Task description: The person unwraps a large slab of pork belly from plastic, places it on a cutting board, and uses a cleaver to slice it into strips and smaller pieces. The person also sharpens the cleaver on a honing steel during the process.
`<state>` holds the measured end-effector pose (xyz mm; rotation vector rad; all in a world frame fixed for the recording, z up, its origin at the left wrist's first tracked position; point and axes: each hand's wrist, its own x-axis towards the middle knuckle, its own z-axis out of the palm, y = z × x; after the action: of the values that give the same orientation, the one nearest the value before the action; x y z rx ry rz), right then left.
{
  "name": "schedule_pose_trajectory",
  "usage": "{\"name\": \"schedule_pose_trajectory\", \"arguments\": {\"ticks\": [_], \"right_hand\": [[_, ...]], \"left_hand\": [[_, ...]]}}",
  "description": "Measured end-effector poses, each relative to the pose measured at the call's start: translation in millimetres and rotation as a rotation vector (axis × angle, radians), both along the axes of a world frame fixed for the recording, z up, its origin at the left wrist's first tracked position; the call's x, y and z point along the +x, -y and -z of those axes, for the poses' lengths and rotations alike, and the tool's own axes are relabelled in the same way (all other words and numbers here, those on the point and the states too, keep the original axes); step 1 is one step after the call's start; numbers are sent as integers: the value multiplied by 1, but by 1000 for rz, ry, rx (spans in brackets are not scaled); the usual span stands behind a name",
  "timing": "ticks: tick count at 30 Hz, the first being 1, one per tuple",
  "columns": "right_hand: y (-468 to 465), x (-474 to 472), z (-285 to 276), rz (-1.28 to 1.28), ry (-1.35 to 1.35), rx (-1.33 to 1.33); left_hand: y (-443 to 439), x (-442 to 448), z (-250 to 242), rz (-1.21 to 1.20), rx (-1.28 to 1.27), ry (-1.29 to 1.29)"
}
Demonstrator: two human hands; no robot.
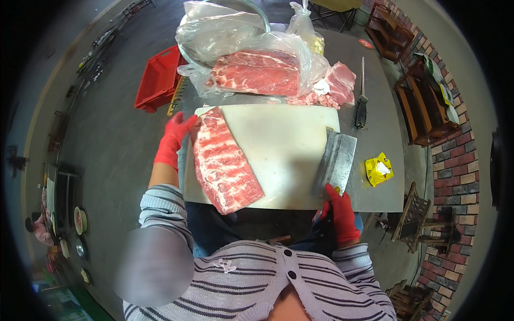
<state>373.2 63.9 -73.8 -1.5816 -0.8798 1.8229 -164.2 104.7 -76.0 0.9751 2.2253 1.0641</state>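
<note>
A slab of raw pork ribs [225, 160] lies at the left of a white cutting board [285, 152], its lower end reaching past the near edge. My left hand [176, 130], in a red glove, is at the slab's upper left edge; its thumb and fingers are apart. In a red glove too, my right hand [341, 212] grips the handle of a cleaver [339, 160] near the board's lower right corner. The broad blade lies over the board's right edge. Beyond the board, a larger piece of raw meat [257, 74] rests partly in clear plastic bags.
Pork pieces [339, 84] lie behind the board. A honing steel [362, 100] and a yellow packet [379, 169] are on the metal table [385, 132] at right. A red plastic crate [158, 80] stands at left. A person [40, 230] is far left.
</note>
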Motion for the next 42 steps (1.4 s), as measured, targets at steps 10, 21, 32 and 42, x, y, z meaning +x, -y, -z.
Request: {"name": "schedule_pose_trajectory", "arguments": {"ticks": [10, 21, 32, 42], "right_hand": [[1, 4, -12, -45, 82, 58], [2, 6, 2, -74, 59, 106], [0, 7, 7, -23, -57, 88], [-4, 9, 10, -11, -67, 45]], "left_hand": [[-15, 24, -15, 151, -216, 141], [4, 106, -125, 215, 602, 468], [99, 204, -55, -235, 608, 1200], [143, 207, -19, -302, 163, 1151]]}}
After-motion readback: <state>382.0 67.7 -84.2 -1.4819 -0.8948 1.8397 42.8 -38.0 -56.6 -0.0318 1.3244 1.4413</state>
